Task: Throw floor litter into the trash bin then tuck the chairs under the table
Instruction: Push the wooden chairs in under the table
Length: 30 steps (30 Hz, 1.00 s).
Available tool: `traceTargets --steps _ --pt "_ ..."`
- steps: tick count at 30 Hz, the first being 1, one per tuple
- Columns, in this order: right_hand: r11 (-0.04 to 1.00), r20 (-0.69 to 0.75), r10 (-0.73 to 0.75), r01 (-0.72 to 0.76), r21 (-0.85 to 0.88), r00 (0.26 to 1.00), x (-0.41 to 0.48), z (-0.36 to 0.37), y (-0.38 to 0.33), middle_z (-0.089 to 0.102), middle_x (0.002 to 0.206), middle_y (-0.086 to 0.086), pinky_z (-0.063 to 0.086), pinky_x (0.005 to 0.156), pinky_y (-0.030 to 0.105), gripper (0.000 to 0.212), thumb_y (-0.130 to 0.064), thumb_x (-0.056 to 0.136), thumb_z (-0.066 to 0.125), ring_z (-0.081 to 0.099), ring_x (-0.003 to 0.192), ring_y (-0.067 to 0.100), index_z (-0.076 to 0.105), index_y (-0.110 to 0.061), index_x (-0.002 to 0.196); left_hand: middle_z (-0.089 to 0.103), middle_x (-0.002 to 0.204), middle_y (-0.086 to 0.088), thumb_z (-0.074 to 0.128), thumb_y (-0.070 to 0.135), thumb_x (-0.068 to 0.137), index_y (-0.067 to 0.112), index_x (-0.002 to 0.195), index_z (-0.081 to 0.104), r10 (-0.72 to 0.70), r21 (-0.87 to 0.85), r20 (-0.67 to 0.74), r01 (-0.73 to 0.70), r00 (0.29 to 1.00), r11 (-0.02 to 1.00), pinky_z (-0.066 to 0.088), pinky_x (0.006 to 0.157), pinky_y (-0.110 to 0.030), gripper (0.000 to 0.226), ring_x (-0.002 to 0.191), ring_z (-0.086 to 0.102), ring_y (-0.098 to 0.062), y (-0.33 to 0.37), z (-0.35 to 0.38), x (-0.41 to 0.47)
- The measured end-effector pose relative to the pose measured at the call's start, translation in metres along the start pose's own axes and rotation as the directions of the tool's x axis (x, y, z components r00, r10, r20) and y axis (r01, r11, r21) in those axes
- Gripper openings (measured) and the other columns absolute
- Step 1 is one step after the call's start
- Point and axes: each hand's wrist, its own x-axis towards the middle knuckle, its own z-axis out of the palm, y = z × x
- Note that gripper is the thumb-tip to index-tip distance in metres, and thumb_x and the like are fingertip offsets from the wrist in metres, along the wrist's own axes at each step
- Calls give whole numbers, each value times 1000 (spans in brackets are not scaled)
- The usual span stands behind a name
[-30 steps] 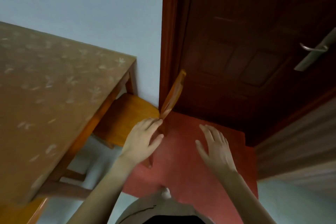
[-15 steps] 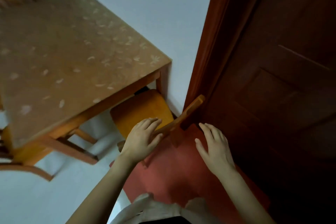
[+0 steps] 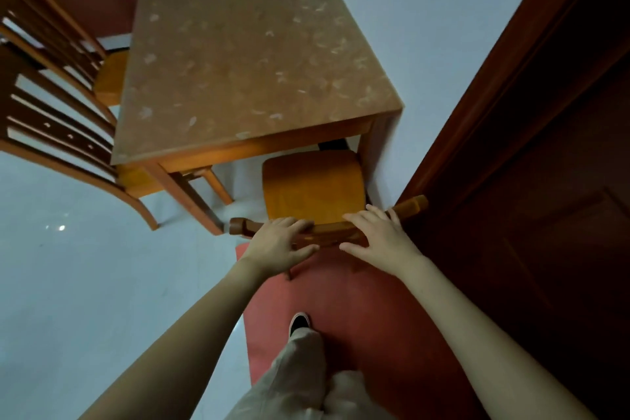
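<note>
**Chair tucking under way, one chair in hand**

The square wooden table with the speckled brown top (image 3: pixel 245 54) filled the upper middle of my view, standing on the pale glossy floor (image 3: pixel 85 283). No litter showed anywhere on that floor, and no trash bin was in view, so I judged the litter half of the job done, though I could not confirm it from here.

The slat-backed wooden chairs along the table's left side (image 3: pixel 51 85) stood close in, their seats partly under the top; they looked tucked or nearly so.

The orange-seated wooden chair at the near end (image 3: pixel 312 187) was the one I was working. Its seat sat mostly out from under the table edge, beside the dark brown door (image 3: pixel 545 147), its rear legs over the red floor mat (image 3: pixel 341 300). It was not yet pushed home.

My left hand (image 3: pixel 278 242) curled over the top rail of the chair back, thumb behind. My right hand (image 3: pixel 380 237) lay on the same rail, fingers spread and only loosely wrapped.

What remained, by my reckoning: push this chair in.
</note>
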Motion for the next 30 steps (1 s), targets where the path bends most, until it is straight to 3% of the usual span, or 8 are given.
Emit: traceTargets --steps 3,7,11,13,20,26,30 --pt "998 14 23 -23 -59 1000 15 11 4 51 137 -11 0 118 56 61 -70 88 42 34 137 16 47 -35 138 63 97 8 38 73 82 31 122 57 -17 -4 -29 17 999 1000 41 74 -28 61 90 56 -14 -9 7 7" --pt "998 -97 -14 8 -66 995 29 20 16 60 116 -19 8 118 48 64 -79 84 31 50 116 9 61 -37 121 61 76 12 36 75 81 31 95 65 -39 1 -92 40 995 999 41 57 -25 55 71 57 -9 -22 12 16" --pt "996 -192 -16 32 81 981 37 25 26 63 99 -22 10 110 31 60 -84 75 42 52 104 4 69 -38 101 64 68 12 41 75 83 29 85 70 4 39 -224 5 975 999 45 51 -27 54 62 59 -7 -33 24 20" --pt "991 -250 3 31 132 968 40 27 28 66 96 -22 12 108 30 57 -83 72 49 52 99 3 72 -37 97 65 66 12 46 74 82 28 84 73 22 20 -296 -17 955 1000 45 49 -26 53 60 60 -7 -38 29 21" --pt "994 -307 -10 43 100 952 54 30 34 64 87 -23 22 106 37 56 -84 70 51 50 92 0 74 -37 90 70 75 13 58 68 80 26 91 75 60 -25 -347 -73 936 997 48 54 -21 47 67 65 -5 -43 32 30" --pt "987 -298 -33 77 139 954 66 16 53 66 90 -22 16 109 38 60 -86 69 48 50 94 1 74 -36 90 66 71 13 51 70 84 29 90 72 -48 -18 -294 44 955 999 46 57 -28 47 65 60 -7 -25 31 46" --pt "974 -284 -94 147 174 954 64 11 64 67 91 -22 17 106 36 55 -82 72 50 51 95 2 73 -36 92 61 75 13 45 69 86 27 92 67 -161 -15 -307 164 938 986 40 73 -32 48 72 54 -9 -3 38 44"
